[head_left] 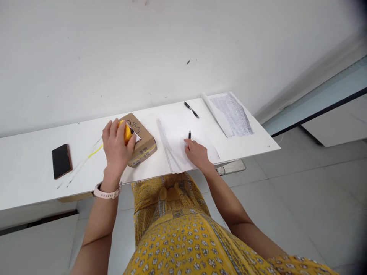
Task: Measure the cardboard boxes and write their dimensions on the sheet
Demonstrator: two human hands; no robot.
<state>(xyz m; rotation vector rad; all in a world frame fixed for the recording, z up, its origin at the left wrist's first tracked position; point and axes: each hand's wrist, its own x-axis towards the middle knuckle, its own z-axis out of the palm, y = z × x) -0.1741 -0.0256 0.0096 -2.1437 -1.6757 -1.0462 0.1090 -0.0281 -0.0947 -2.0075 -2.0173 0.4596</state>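
Observation:
My left hand [116, 147] is closed around a yellow tape measure [127, 132] and rests it on top of a small cardboard box [142, 144] on the white table [34, 179]. A pale watch sits on that wrist. My right hand [196, 152] is closed on a black pen [189, 135], its tip on a stack of white paper sheets [179, 131] to the right of the box.
A black phone [61, 160] lies at the left of the table, with thin yellow-and-white strips [86, 160] beside it. A second black pen [191, 109] lies near the wall. A printed sheet [231, 114] lies at the right end. Beyond is tiled floor.

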